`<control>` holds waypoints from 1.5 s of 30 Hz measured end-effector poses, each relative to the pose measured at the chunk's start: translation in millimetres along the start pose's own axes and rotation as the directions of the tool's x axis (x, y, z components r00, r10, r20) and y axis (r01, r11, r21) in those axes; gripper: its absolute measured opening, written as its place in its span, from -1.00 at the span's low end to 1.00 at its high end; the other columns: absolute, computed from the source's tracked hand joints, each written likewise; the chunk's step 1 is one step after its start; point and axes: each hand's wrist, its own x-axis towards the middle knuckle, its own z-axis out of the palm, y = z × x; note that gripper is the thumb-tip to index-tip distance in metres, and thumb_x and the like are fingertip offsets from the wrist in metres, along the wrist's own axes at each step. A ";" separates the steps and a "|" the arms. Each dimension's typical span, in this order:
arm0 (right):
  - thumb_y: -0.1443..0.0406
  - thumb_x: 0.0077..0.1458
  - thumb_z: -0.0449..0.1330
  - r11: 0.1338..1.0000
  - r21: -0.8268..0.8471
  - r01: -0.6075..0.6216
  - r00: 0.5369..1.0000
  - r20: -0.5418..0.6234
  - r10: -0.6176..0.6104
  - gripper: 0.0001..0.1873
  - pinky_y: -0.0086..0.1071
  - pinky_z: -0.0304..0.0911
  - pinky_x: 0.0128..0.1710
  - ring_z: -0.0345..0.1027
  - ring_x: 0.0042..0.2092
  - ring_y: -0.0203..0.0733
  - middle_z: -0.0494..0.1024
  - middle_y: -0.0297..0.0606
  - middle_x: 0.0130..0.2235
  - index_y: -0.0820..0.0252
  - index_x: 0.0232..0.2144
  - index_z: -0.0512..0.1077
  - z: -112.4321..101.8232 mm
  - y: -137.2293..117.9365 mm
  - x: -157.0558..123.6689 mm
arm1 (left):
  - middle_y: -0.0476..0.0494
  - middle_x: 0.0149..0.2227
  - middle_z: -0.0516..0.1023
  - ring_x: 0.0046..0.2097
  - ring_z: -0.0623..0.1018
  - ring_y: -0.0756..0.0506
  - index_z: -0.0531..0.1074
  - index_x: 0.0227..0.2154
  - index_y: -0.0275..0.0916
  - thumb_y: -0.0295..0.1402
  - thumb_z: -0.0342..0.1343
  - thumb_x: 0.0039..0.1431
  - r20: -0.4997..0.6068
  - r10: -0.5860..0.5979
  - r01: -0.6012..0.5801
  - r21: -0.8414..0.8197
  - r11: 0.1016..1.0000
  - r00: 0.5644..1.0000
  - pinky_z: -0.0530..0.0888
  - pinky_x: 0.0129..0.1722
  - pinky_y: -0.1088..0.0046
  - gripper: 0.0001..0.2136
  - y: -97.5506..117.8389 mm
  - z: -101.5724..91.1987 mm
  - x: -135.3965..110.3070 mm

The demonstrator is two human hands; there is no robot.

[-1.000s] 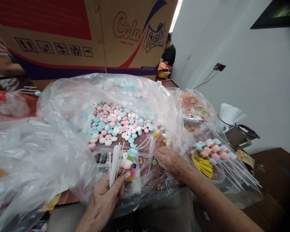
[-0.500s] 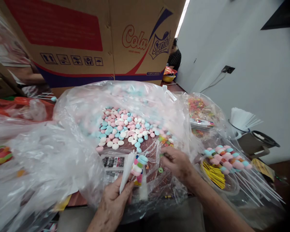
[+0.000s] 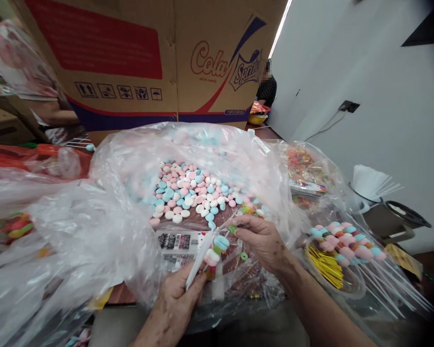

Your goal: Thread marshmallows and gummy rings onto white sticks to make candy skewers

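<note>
My left hand (image 3: 181,291) is closed around a bundle of white sticks (image 3: 201,258), which slants up and to the right. Beside the bundle, at the same fingers, is a candy skewer (image 3: 212,258) with pink, white, green and blue pieces. My right hand (image 3: 262,241) pinches a small green gummy ring (image 3: 233,229) just above and right of the skewer, apart from it. Another green gummy ring (image 3: 243,256) lies on the table below the right fingers. Beyond both hands, pink, white and blue candies (image 3: 188,190) spill from a big clear plastic bag (image 3: 121,140).
To the right, candy skewers (image 3: 347,241) lie across a clear tub with gold twist ties (image 3: 327,270). Behind them stand a holder of white sticks (image 3: 372,180) and a dark jug (image 3: 392,219). A large cardboard box (image 3: 130,53) blocks the back. Crumpled plastic (image 3: 90,226) covers the left. Two people are behind.
My right hand has lifted from the table toward the sticks, now showing a green gummy ring in its fingertips. My left hand keeps its grip. The view has shifted slightly left.
</note>
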 end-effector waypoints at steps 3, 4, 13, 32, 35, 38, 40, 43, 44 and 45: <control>0.22 -0.09 0.41 0.999 -0.037 0.015 1.000 0.005 -0.014 -0.81 -0.35 0.39 -0.27 0.47 -0.31 -0.21 0.63 -0.28 -0.34 0.16 -0.38 0.60 -2.4 -1.0 1.1 | 0.09 -0.63 0.25 -0.52 0.22 -0.03 0.50 -0.45 -0.22 -0.15 0.00 0.26 0.023 -0.023 0.023 0.017 1.000 0.999 0.12 -0.50 0.45 -0.68 0.7 -0.4 0.2; 0.22 -0.08 0.40 0.998 -0.049 0.025 1.000 0.007 -0.025 -0.82 -0.35 0.38 -0.27 0.46 -0.31 -0.22 0.62 -0.28 -0.34 0.16 -0.38 0.60 -3.0 -0.9 1.5 | 0.09 -0.63 0.24 -0.52 0.22 -0.03 0.50 -0.44 -0.23 -0.14 0.00 0.26 0.028 -0.027 0.027 0.017 0.999 0.999 0.12 -0.50 0.44 -0.68 0.6 -0.5 0.2; 0.29 -0.01 0.33 0.926 -0.301 0.229 0.954 0.256 -0.153 -0.87 -0.35 0.36 -0.25 0.48 -0.28 -0.20 0.64 -0.27 -0.32 0.13 -0.33 0.64 -12.4 -3.2 9.3 | 0.09 -0.63 0.26 -0.52 0.23 -0.02 0.52 -0.40 -0.23 -0.11 0.00 0.27 0.047 -0.045 0.043 0.028 0.999 0.998 0.09 -0.52 0.45 -0.67 -3.8 -1.8 0.7; 0.21 -0.05 0.40 0.981 -0.192 0.011 0.974 0.225 0.033 -0.79 -0.37 0.40 -0.31 0.49 -0.30 -0.20 0.64 -0.26 -0.32 0.16 -0.32 0.61 -8.9 -13.4 10.1 | 0.10 -0.68 0.26 -0.59 0.18 0.00 0.55 -0.33 -0.24 -0.09 0.08 0.22 0.014 -0.043 0.044 -0.093 0.995 0.999 0.05 -0.60 0.49 -0.69 -11.9 1.0 1.7; 0.20 -0.03 0.38 0.977 -0.214 0.020 0.963 0.267 0.038 -0.81 -0.40 0.37 -0.36 0.46 -0.37 -0.24 0.62 -0.29 -0.37 0.15 -0.33 0.61 -9.7 -12.5 10.2 | 0.09 -0.66 0.27 -0.58 0.20 0.00 0.55 -0.36 -0.24 -0.09 0.06 0.23 0.028 -0.023 0.025 -0.072 0.997 0.999 0.05 -0.60 0.49 -0.68 -12.5 0.8 2.0; 0.21 -0.02 0.38 0.959 -0.274 0.079 0.959 0.282 0.002 -0.82 -0.43 0.34 -0.40 0.43 -0.41 -0.27 0.61 -0.31 -0.40 0.16 -0.34 0.61 -12.2 -11.1 10.2 | 0.08 -0.65 0.27 -0.57 0.21 0.00 0.54 -0.43 -0.23 -0.11 0.03 0.25 0.047 -0.019 0.021 -0.028 0.999 0.999 0.06 -0.59 0.49 -0.67 -10.1 -0.7 1.8; 0.19 -0.02 0.39 0.938 -0.321 0.132 0.955 0.295 -0.034 -0.81 -0.44 0.33 -0.41 0.43 -0.40 -0.26 0.61 -0.30 -0.40 0.16 -0.34 0.61 -15.0 -10.3 10.7 | 0.09 -0.66 0.26 -0.56 0.21 0.00 0.54 -0.43 -0.23 -0.11 0.04 0.25 0.040 -0.023 0.024 -0.016 1.000 0.999 0.07 -0.58 0.49 -0.67 -8.1 -1.5 1.0; 0.17 0.02 0.37 0.908 -0.366 0.204 0.941 0.330 -0.078 -0.79 -0.44 0.33 -0.39 0.45 -0.35 -0.24 0.61 -0.29 -0.37 0.17 -0.32 0.61 -18.8 -9.2 12.4 | 0.09 -0.66 0.26 -0.56 0.20 -0.01 0.54 -0.44 -0.24 -0.09 0.05 0.23 0.024 -0.015 0.016 -0.034 0.999 1.000 0.08 -0.57 0.48 -0.66 -6.6 -1.7 -0.1; 0.17 0.03 0.37 0.898 -0.376 0.230 0.933 0.347 -0.094 -0.80 -0.45 0.33 -0.37 0.46 -0.34 -0.24 0.61 -0.28 -0.36 0.17 -0.31 0.61 -19.7 -8.6 13.1 | 0.09 -0.66 0.25 -0.56 0.20 -0.01 0.54 -0.44 -0.24 -0.08 0.06 0.23 0.030 -0.015 0.016 -0.043 0.999 0.999 0.09 -0.56 0.48 -0.66 -6.8 -1.6 -0.3; 0.18 0.05 0.36 0.889 -0.379 0.259 0.922 0.370 -0.111 -0.80 -0.45 0.34 -0.35 0.47 -0.32 -0.24 0.62 -0.27 -0.35 0.17 -0.31 0.61 -20.3 -8.0 13.6 | 0.09 -0.66 0.25 -0.56 0.20 0.00 0.55 -0.43 -0.25 -0.08 0.06 0.23 0.041 -0.015 0.017 -0.051 0.999 0.999 0.09 -0.56 0.48 -0.66 -7.2 -1.3 -0.3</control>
